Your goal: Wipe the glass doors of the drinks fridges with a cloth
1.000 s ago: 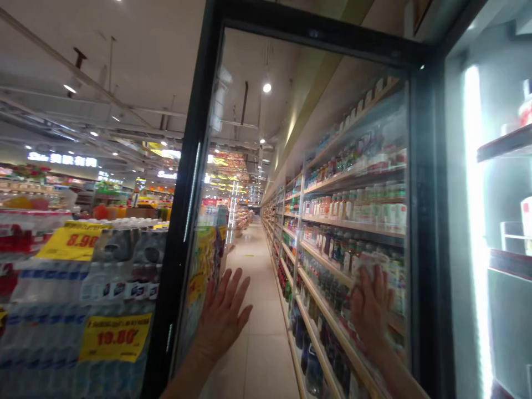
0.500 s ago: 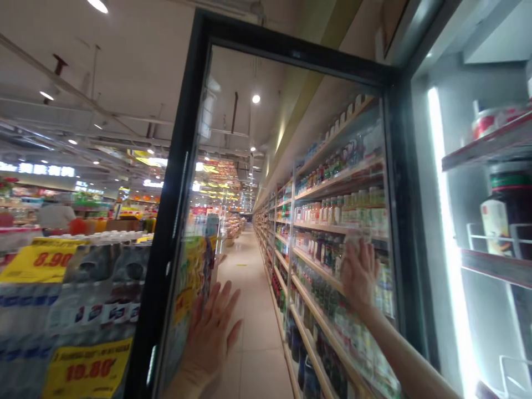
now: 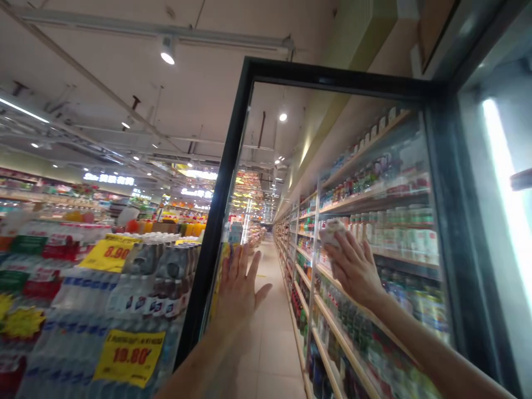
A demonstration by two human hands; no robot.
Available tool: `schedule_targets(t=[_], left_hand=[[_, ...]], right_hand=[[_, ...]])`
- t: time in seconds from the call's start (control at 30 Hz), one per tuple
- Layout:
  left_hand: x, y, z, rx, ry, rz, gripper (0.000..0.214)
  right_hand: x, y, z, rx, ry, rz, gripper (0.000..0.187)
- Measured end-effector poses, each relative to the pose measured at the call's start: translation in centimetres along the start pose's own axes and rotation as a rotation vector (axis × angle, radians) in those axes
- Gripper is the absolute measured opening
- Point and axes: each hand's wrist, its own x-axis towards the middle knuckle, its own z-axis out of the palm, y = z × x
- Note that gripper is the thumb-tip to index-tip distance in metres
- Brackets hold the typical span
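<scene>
A glass door in a black frame point(image 3: 225, 183) stands swung open before me. My right hand point(image 3: 355, 271) presses a crumpled whitish cloth point(image 3: 331, 230) flat against the pane, fingers laid over it; whether it is fabric or paper I cannot tell. Lower and to the left, my left hand point(image 3: 240, 285) is spread at the glass near the door's left upright, with nothing in it. Its fingers point up and the thumb stands apart. Shelves of bottles point(image 3: 409, 224) show through or in the pane behind my right hand.
On the left are stacked packs of bottled drinks point(image 3: 87, 310) with yellow price signs point(image 3: 128, 357). A tiled aisle floor point(image 3: 270, 332) shows within the door frame. At right a lit cooler interior point(image 3: 499, 166) adjoins the hinge side. Ceiling lamps point(image 3: 167, 55) hang above.
My right hand has moved left across the glass with the cloth, now plainly visible. The left hand sits higher on the pane. The view has turned left, shifting the door rightward.
</scene>
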Motion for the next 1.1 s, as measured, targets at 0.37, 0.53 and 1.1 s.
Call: schedule_targets(t=[0.37,0.53,1.1], left_hand=[[-0.4,-3.2,-2.3,-0.063,-0.073,0.101,0.05],[-1.0,-6.4,-3.6,-0.079,-0.01,0.087,0.054],[5.9,-6.2,-6.2,-0.251,0.104,0.016,0.056]], right_hand=[[2.8,-11.3,1.3,0.126,-0.045,-0.409,0.044],[11.0,-12.5,2.0,0.139,0.038,-0.039,0.044],[13.1,-18.9,-0.5,0.243,-0.094,-0.408,0.051]])
